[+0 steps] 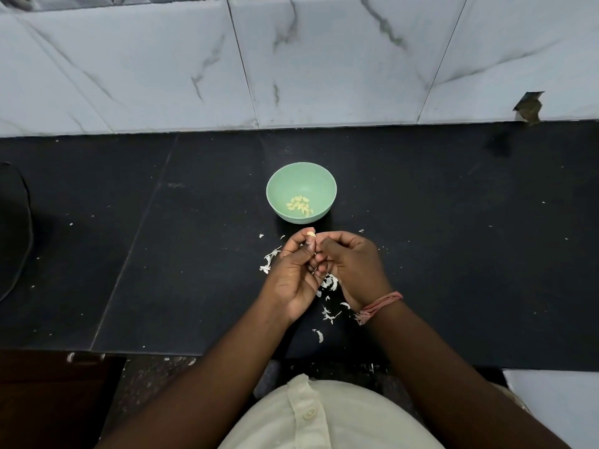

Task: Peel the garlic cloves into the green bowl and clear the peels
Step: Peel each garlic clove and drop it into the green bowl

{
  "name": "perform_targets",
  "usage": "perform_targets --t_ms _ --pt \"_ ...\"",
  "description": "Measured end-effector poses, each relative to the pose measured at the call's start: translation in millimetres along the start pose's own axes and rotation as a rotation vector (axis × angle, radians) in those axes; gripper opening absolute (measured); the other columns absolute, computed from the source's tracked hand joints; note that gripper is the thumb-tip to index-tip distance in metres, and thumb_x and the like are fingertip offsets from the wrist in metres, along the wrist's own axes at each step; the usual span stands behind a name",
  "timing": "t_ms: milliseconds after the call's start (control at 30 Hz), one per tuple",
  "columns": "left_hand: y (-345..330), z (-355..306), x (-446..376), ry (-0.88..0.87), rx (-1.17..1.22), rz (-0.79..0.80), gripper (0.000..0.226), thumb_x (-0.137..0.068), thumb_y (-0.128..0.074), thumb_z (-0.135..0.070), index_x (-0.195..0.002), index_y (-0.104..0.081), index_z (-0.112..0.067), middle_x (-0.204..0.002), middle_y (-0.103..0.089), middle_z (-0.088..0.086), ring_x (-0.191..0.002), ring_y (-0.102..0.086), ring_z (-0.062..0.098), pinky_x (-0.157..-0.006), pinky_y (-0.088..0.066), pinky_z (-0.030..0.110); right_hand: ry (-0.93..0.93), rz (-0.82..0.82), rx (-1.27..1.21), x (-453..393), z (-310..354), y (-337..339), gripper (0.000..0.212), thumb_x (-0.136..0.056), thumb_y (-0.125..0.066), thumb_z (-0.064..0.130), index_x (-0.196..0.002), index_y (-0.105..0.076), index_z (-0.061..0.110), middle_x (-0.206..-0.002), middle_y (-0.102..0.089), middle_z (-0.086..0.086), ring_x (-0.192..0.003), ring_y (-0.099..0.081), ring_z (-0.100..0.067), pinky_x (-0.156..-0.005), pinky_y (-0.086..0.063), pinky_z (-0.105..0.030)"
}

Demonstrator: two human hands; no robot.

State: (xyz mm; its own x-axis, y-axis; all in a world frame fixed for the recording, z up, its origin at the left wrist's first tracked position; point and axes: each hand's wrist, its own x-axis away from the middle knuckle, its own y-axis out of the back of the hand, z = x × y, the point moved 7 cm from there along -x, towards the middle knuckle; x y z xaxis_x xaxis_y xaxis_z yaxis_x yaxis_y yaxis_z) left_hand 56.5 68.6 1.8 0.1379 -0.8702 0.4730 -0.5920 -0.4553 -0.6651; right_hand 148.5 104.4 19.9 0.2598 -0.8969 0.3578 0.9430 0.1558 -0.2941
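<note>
Both hands meet just above a black stone countertop (pixel 421 222), fingers curled inward and touching each other. At its fingertips, the left hand (pixel 296 270) pinches a small pale garlic clove (pixel 311 234), which pokes up at the top of the two hands. Against it from the right side, the right hand (pixel 351 264) curls in, its fingertips closed beside the clove; whether they grip a bit of skin is too small to tell. A band of pink thread (pixel 379 306) wraps the right wrist.

Just beyond the hands, close to the fingertips, sits a round pale green bowl (pixel 282 186) with a small heap of peeled yellowish cloves (pixel 300 205) at its bottom. Thin white papery garlic peels (pixel 329 281) lie scattered on the counter under and around the hands: a cluster to the left of the left hand, more between the wrists, and a few strands nearer the body. A cream buttoned shirt (pixel 324 416) fills the space below the forearms. Behind the bowl rises a wall of white marble-patterned tiles (pixel 162 66).
</note>
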Motion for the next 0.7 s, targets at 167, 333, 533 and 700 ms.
perform_targets --t_ms 167,333,533,700 --pt "0 -6 3 -0.034 -0.055 0.007 0.020 -0.097 -0.052 -0.001 -0.108 -0.065 -0.012 -0.080 -0.062 0.006 -0.063 -0.057 0.011 -0.060 -0.049 0.023 0.041 -0.023 0.070 2 7 0 0.013 -0.094 -0.059 0.002 -0.097 -0.067 -0.007 -0.068 -0.061 -0.014 -0.058 -0.055 -0.020 -0.052 -0.049 -0.029" --pt "3 -35 10 -0.344 -0.414 -0.133 0.015 -0.088 -0.069 0.001 -0.102 -0.074 -0.004 -0.083 -0.073 0.011 -0.076 -0.067 0.017 -0.069 -0.057 0.025 0.303 -0.084 0.542 4 30 2 0.008 -0.092 -0.063 0.011 -0.086 -0.068 0.010 -0.069 -0.072 0.000 -0.060 -0.065 -0.011 -0.060 -0.053 -0.027" --pt "-4 -49 13 -0.471 -0.650 -0.149 0.012 -0.088 -0.069 0.002 -0.098 -0.075 -0.002 -0.087 -0.076 0.012 -0.077 -0.071 0.016 -0.074 -0.059 0.029 0.412 -0.070 0.717 3 32 -2 0.007 -0.089 -0.061 0.023 -0.082 -0.063 0.022 -0.074 -0.073 0.007 -0.073 -0.070 -0.006 -0.072 -0.057 -0.039" --pt "-15 -55 19 -0.550 -0.750 -0.131 0.011 -0.090 -0.068 0.001 -0.096 -0.076 -0.005 -0.085 -0.077 0.003 -0.075 -0.070 0.008 -0.069 -0.054 0.019 0.456 -0.130 0.724 2 37 -3 0.006 -0.089 -0.063 0.022 -0.084 -0.063 0.020 -0.078 -0.072 0.005 -0.073 -0.069 -0.007 -0.069 -0.055 -0.035"
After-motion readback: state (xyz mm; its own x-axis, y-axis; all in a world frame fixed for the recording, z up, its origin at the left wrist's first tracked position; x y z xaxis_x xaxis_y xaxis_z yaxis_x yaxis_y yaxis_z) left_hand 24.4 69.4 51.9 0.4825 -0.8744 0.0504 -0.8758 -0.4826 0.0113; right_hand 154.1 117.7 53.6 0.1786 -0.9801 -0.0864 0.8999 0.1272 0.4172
